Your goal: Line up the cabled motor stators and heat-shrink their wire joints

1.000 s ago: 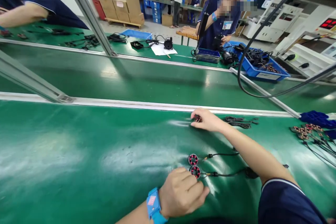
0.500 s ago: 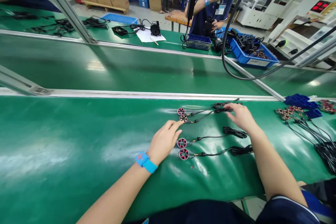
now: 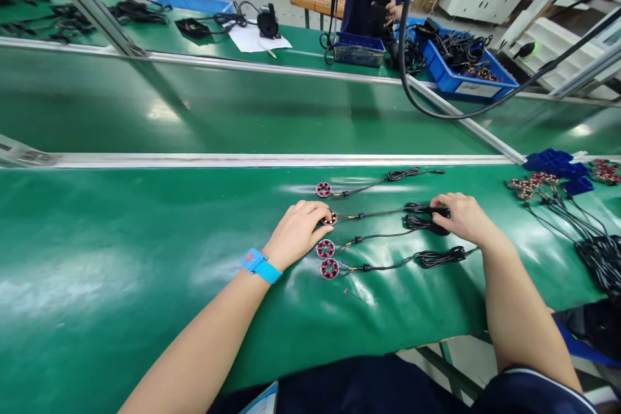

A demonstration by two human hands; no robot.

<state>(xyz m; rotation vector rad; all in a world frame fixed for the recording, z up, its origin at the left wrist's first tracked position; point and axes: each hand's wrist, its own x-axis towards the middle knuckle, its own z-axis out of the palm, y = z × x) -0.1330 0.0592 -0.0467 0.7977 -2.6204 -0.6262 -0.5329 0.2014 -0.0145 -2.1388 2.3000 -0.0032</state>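
Observation:
Several ring-shaped motor stators with black cables lie in rows on the green bench. My left hand (image 3: 299, 233), with a blue wrist strap, has thumb and fingers closed on the edge of a copper-wound stator (image 3: 332, 218). At the other end of that stator's lead, my right hand (image 3: 460, 217) pinches its coiled black cable (image 3: 421, 208). A red-wound stator (image 3: 323, 189) lies beyond, its cable stretched to the right. Nearer me are two more red-wound stators, an upper one (image 3: 325, 249) and a lower one (image 3: 329, 268), each with a bundled cable.
On the right lie copper-wound stators (image 3: 526, 186) with a heap of black cables (image 3: 601, 262) and dark blue trays (image 3: 555, 163). A metal rail (image 3: 242, 160) crosses behind. Across it, a co-worker (image 3: 361, 10) stands by a blue bin of cables (image 3: 460, 81). A black cable (image 3: 405, 71) hangs down.
The copper-wound stator and its cable have moved toward me, away from the farthest red-wound one, with both my hands. The view has tilted downward slightly.

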